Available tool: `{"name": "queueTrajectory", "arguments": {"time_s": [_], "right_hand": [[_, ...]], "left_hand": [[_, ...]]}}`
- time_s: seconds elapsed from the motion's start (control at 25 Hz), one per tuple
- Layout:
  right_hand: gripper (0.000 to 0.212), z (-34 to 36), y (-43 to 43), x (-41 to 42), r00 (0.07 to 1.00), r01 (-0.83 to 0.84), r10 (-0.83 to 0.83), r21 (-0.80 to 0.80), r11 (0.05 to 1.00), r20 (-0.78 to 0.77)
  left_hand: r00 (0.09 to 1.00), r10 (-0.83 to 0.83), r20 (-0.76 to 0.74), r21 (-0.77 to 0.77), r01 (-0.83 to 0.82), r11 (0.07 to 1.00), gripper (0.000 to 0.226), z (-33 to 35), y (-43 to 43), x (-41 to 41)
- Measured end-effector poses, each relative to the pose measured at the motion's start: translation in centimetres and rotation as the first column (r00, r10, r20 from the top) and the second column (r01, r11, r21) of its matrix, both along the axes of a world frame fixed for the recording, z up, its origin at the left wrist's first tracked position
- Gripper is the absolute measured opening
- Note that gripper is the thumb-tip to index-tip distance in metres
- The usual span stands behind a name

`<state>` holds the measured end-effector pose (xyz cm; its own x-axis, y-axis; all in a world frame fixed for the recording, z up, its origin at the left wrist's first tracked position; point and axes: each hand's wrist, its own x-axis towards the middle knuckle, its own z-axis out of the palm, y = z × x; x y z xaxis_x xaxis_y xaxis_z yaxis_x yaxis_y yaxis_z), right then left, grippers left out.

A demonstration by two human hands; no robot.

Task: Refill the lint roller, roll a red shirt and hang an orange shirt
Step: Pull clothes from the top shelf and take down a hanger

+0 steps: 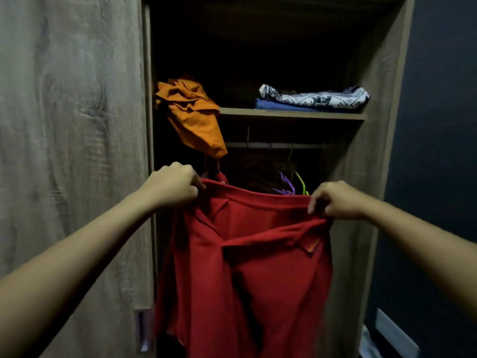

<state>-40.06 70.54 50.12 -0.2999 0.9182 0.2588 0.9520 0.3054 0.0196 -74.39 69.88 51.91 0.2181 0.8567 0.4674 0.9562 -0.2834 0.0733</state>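
A red shirt [247,267] hangs spread out in front of the open wardrobe. My left hand [175,184] pinches its top edge on the left. My right hand [335,201] pinches the same edge on the right, and the cloth stretches between them. An orange shirt [191,112] lies crumpled on the left end of the wardrobe shelf and droops over the shelf's front edge, just above my left hand. No lint roller is in view.
The wooden shelf [291,115] also carries folded clothes [312,99], patterned white over blue, at the right. Below it a rail [273,145] holds purple and green hangers [291,183] behind the red shirt. A wooden wardrobe door [72,151] stands at left, a dark wall [438,125] at right.
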Motion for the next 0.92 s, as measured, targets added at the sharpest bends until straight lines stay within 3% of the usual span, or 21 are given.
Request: {"name": "queueTrajectory", "arguments": {"time_s": [0.16, 0.24, 0.32, 0.36, 0.44, 0.56, 0.64, 0.72, 0.76, 0.8, 0.84, 0.92], "right_hand": [[0.033, -1.2, 0.5, 2.5, 0.981, 0.115, -0.115, 0.012, 0.993, 0.155], [0.05, -2.7, 1.2, 3.3, 0.95, 0.245, -0.248, 0.044, 0.969, 0.189], [0.072, -4.2, 1.7, 3.8, 0.892, 0.388, -0.357, -0.064, 0.919, 0.275], [0.072, -4.8, 2.0, 3.9, 0.889, 0.408, -0.357, -0.142, 0.902, 0.289], [0.061, -4.8, 2.9, 4.3, 0.922, 0.36, -0.306, -0.234, 0.903, 0.239], [0.056, -2.1, 4.6, 4.9, 0.936, 0.312, -0.28, -0.135, 0.94, 0.211], [0.056, -0.7, 6.0, 5.6, 0.929, 0.309, -0.291, -0.046, 0.95, 0.23], [0.052, -0.7, 7.4, 6.3, 0.91, 0.301, -0.293, 0.018, 0.953, 0.294], [0.049, -1.0, 8.1, 6.7, 0.902, 0.287, -0.284, 0.038, 0.957, 0.327], [0.048, -1.3, 8.9, 7.1, 0.895, 0.267, -0.268, 0.053, 0.962, 0.356], [0.047, -1.7, 9.6, 7.7, 0.887, 0.252, -0.255, 0.061, 0.966, 0.385], [0.046, -2.0, 11.0, 9.4, 0.852, 0.265, -0.277, 0.09, 0.96, 0.444]], "left_hand": [[0.993, 0.065, 0.099, 0.0, -0.065, 0.998, 0.024, -3.7, 1.8, 2.6], [0.988, 0.021, 0.152, 0.059, -0.03, 0.998, 0.024, -5.9, 2.4, 4.3], [0.994, -0.011, 0.112, 0.05, 0.006, 0.999, 0.03, -8.7, 2.9, 6.4], [0.998, -0.016, 0.069, -0.002, 0.016, 1.0, 0.033, -9.9, 3.2, 7.4], [0.998, -0.063, 0.02, -0.17, 0.066, 0.983, 0.035, -11.3, 4.5, 8.6], [0.98, -0.16, 0.122, -0.351, 0.194, 0.916, 0.024, -10.2, 7.8, 9.7], [0.963, -0.225, 0.151, -0.346, 0.264, 0.9, 0.013, -9.2, 10.3, 11.3], [0.932, -0.266, 0.248, -0.242, 0.325, 0.914, 0.01, -8.5, 12.9, 13.5], [0.878, -0.254, 0.405, -0.198, 0.356, 0.913, 0.012, -8.0, 14.2, 14.7], [0.759, -0.207, 0.618, -0.178, 0.391, 0.903, 0.011, -7.4, 15.6, 16.0], [0.575, -0.124, 0.809, -0.177, 0.438, 0.882, 0.007, -6.8, 16.9, 17.2], [0.216, 0.058, 0.975, -0.166, 0.527, 0.833, 0.014, -5.9, 19.8, 19.8]]}}
